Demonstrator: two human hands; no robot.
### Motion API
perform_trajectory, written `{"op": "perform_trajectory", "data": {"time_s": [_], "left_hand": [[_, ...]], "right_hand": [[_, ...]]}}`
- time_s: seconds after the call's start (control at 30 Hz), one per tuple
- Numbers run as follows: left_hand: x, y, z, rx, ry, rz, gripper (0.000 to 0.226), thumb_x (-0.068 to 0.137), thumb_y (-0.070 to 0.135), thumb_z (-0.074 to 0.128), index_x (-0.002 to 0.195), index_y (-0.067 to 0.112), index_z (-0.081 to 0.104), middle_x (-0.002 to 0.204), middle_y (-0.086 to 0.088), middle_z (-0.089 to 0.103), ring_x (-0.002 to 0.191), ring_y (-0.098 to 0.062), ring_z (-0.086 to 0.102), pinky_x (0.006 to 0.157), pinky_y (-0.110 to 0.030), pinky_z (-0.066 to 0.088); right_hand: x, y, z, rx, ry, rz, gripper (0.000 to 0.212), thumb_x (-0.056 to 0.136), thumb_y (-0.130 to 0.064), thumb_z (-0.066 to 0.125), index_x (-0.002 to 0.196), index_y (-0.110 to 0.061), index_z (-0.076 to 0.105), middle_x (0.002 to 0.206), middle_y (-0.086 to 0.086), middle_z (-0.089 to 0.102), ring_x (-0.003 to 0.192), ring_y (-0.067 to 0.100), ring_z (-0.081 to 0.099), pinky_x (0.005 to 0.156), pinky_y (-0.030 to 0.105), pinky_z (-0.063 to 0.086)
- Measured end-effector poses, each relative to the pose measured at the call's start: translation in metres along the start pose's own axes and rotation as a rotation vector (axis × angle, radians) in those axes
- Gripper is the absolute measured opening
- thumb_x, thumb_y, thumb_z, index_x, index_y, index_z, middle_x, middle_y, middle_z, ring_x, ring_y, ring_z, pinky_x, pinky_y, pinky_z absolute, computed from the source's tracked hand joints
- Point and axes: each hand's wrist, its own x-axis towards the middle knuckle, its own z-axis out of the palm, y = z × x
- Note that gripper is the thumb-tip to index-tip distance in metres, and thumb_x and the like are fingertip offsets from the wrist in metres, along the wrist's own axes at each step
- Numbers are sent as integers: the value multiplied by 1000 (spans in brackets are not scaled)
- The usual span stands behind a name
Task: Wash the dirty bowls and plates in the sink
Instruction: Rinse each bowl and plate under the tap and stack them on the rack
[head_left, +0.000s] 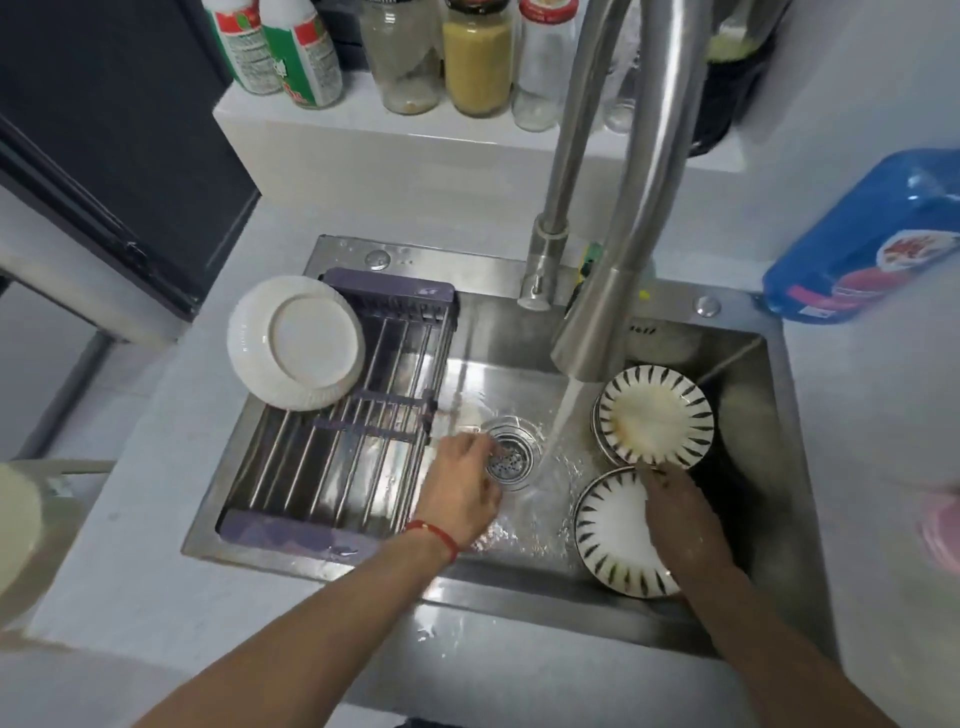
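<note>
The left hand (462, 480) reaches into the sink (769, 426), its fingers (480, 447) curled at the rim of the drain strainer (511, 460); whether they pinch it I cannot tell. The right hand (675, 512) lies over the near striped plate (613, 535), fingers grasping the lower rim of the tilted, stained striped plate (654, 413). Water (563, 415) runs from the faucet (597, 332) between both hands. A white plate (296, 343) rests on the drying rack (363, 415).

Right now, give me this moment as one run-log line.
tap: running | left hand: at drain strainer | right hand: on near striped plate | far striped plate: stained | white plate: on rack
</note>
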Motion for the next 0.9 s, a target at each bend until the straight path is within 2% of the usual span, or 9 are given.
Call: {"op": "perform_trajectory", "data": {"time_s": [0.07, 0.17, 0.27, 0.33, 0.53, 0.67, 0.77, 0.87, 0.9], "left_hand": [[-2, 5, 18, 6, -90, -55, 44, 87, 7, 66, 130, 18, 60, 130, -8, 56, 126, -24, 48, 107, -26, 38], [2, 12, 36, -26, -217, -161, 39, 88, 10, 69, 124, 21, 61, 129, -7, 59, 119, -23, 54, 97, -22, 43], [12, 16, 44, -179, -289, -311, 24, 91, 8, 69, 108, 22, 63, 112, -4, 67, 91, -16, 62, 65, -8, 45], [17, 11, 43, -263, -274, -415, 17, 93, 8, 67, 100, 22, 63, 103, -4, 69, 73, -10, 59, 53, -11, 43], [13, -2, 48, -307, -313, -547, 11, 92, 12, 66, 99, 21, 66, 94, -6, 71, 70, -16, 59, 67, -24, 46], [9, -8, 49, -361, -345, -580, 11, 93, 11, 64, 93, 22, 65, 86, -6, 68, 66, -17, 58, 65, -26, 48], [12, -6, 47, -454, -361, -611, 16, 95, 6, 59, 90, 21, 65, 91, -10, 70, 72, -20, 58, 63, -29, 48], [17, 2, 43, -597, -378, -641, 7, 100, 19, 63, 95, 15, 66, 97, -10, 71, 77, -21, 61, 67, -34, 52], [19, 6, 42, -673, -390, -656, 20, 101, 32, 64, 101, 13, 67, 100, -10, 72, 79, -22, 64, 68, -34, 55]], "right_hand": [[-5, 5, 2, -31, 23, -54, 79, 58, 14, 87, 133, -1, 64, 121, 28, 64, 111, 43, 62, 87, 50, 60], [-8, 7, -4, 8, 33, -79, 69, 73, 4, 82, 138, -6, 61, 130, 21, 60, 119, 35, 52, 91, 44, 58], [-10, 6, -11, 41, 81, -73, 56, 80, 3, 75, 134, -6, 62, 127, 17, 60, 114, 35, 55, 78, 42, 60], [-11, 0, -17, 20, 75, -78, 56, 77, 4, 77, 131, -5, 64, 120, 18, 62, 107, 36, 60, 74, 41, 60], [-19, -1, -27, 105, 143, -79, 45, 78, 7, 73, 120, -9, 66, 106, 12, 65, 92, 32, 63, 70, 40, 56], [-23, 3, -36, 254, 134, -75, 36, 89, 5, 65, 119, -13, 66, 109, 11, 70, 95, 33, 65, 75, 43, 58], [-13, 5, -53, 202, 110, -110, 26, 96, -3, 61, 116, -16, 70, 103, 7, 75, 91, 31, 68, 75, 39, 57], [11, 1, -75, 338, 152, 76, 18, 101, -17, 58, 114, -14, 70, 97, 13, 73, 92, 36, 66, 79, 40, 52], [18, -1, -79, 440, 165, 161, 19, 98, -16, 62, 113, -12, 72, 100, 14, 73, 95, 38, 66, 85, 42, 52]]}}
